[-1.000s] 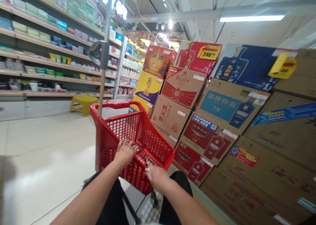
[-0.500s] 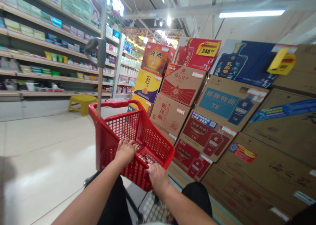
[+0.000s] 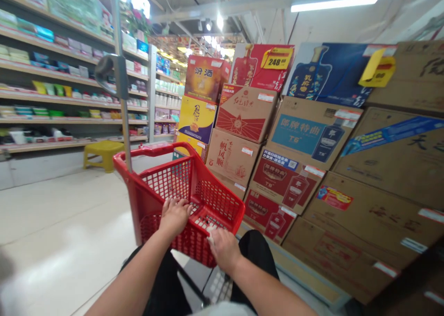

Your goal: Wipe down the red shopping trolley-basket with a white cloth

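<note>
A red plastic basket (image 3: 163, 214) with perforated walls, part of a cart, stands in front of me, its inside showing no goods. My left hand (image 3: 175, 216) is closed over the near rim, fingers curling inward. Farther right along that same rim, near the basket's corner, my right hand (image 3: 224, 246) grips the edge with bent fingers, and something small and whitish shows at its fingertips. A metal pole (image 3: 122, 117) with a grey looped handle (image 3: 107, 75) rises at the basket's left end.
Stacked cartons (image 3: 294, 135) line the right side on a low platform edge (image 3: 312, 279). Shelves of packaged goods (image 3: 69, 75) run along the left, with a yellow stool (image 3: 102, 154) at their foot. Pale floor (image 3: 62, 219) lies left of the basket. My knees flank the cart.
The view has turned and shifted, so the shelves, stool and pole lie farther left and more of the right-hand cartons shows. Both hands keep their places on the basket rim.
</note>
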Demonstrator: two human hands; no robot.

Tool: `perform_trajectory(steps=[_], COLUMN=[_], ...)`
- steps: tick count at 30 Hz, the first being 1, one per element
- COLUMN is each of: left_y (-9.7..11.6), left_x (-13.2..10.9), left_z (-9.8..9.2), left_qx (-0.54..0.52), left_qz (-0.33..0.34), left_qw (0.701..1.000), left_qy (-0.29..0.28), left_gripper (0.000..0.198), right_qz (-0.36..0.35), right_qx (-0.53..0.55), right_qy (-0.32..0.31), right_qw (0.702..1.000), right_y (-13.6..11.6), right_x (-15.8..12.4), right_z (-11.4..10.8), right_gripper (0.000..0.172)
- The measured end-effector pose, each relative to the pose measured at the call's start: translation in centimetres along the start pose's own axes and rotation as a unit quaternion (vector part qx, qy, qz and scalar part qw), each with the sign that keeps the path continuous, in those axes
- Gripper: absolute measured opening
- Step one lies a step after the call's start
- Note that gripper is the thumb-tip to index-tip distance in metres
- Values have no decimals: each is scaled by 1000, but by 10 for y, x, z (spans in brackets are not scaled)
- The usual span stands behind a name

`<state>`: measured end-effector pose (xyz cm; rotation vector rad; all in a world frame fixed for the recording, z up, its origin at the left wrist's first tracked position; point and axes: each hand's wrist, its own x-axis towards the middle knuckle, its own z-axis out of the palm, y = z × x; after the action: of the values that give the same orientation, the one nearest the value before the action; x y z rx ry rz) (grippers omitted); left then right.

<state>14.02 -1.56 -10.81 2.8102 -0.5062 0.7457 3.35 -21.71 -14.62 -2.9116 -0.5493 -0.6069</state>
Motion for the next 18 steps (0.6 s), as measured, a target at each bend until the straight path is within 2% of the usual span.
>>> perform_trajectory(steps=[4, 6, 9, 12, 18], left_y=[0, 0, 0, -1, -3], left_x=[0, 0, 2, 5, 8], left_z=[0, -2, -3, 0, 8], left_qx=[21, 27, 36, 41, 45], left_qz=[3, 5, 18, 28, 18], left_qw=[1000, 1000, 999, 999, 999], left_qy=[1, -2, -9, -9, -15], left_gripper=[41, 41, 42, 44, 42], right_qz=[49, 78, 83, 74, 29], right_qx=[-1, 1, 6, 13, 21], right_qy=[-17, -28, -34, -34, -9], right_qw=[999, 997, 996, 997, 999], right_y=[-2, -1, 2, 5, 1], right_x=[3, 11, 23, 26, 4], right_z=[-2, -4, -7, -7, -7], right_gripper=[31, 40, 51, 56, 32])
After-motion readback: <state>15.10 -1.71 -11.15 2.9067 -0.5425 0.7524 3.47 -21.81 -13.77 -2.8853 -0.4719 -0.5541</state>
